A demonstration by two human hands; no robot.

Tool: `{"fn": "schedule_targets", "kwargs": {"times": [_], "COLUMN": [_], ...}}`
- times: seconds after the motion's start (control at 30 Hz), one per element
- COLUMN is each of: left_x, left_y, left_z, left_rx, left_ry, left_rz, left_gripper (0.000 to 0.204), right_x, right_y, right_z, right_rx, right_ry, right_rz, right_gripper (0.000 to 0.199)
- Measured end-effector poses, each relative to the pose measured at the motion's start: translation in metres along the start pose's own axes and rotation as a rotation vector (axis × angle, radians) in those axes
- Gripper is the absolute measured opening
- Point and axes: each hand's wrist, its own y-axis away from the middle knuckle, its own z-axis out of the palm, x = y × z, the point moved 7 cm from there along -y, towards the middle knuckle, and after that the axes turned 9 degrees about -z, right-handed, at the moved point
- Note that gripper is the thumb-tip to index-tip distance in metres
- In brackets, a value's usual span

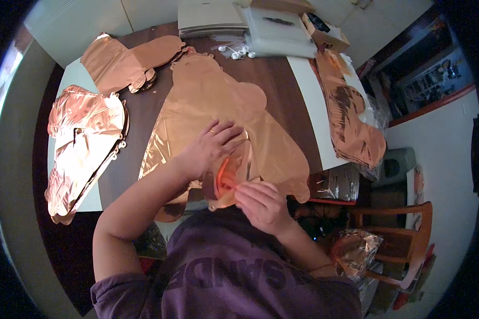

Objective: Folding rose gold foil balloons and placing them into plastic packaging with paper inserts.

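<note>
A large rose-gold foil balloon [213,101], flat and uninflated, lies across the middle of the dark table. Near the front edge, part of the foil is lifted and curls over, with an orange-red glow [228,173] on its inner side. My left hand [214,143] lies palm down on the foil beside this fold, its fingers stretched out and a ring on one of them. My right hand [263,206] is closed, pinching the near edge of the lifted foil between thumb and fingers. Its fingertips partly hide the pinched spot.
More flat foil balloons lie at the far left [125,61], the near left [85,141] and the right [351,111]. White earphones [238,52], a stack of boards [210,18], clear plastic bags [279,34] and an open carton [327,34] stand behind. A wooden chair [420,228] is at right.
</note>
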Motion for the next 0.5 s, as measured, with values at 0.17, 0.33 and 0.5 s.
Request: {"fn": "schedule_targets", "kwargs": {"times": [0.17, 0.33, 0.5], "left_x": [0.003, 0.003, 0.002], "left_y": [0.001, 0.002, 0.0], "left_z": [-0.006, -0.007, -0.005], "left_rx": [0.035, 0.024, 0.003], "left_ry": [0.024, 0.071, 0.036], "left_rz": [-0.015, -0.012, -0.031], "left_gripper": [0.06, 0.064, 0.064], "right_x": [0.053, 0.076, 0.073], "right_y": [0.013, -0.009, -0.013], "right_z": [-0.021, 0.002, 0.013], "right_rx": [0.067, -0.177, -0.243], "right_ry": [-0.234, 0.105, 0.099], "right_rz": [0.149, 0.041, 0.026], "right_gripper": [0.025, 0.038, 0.046]}}
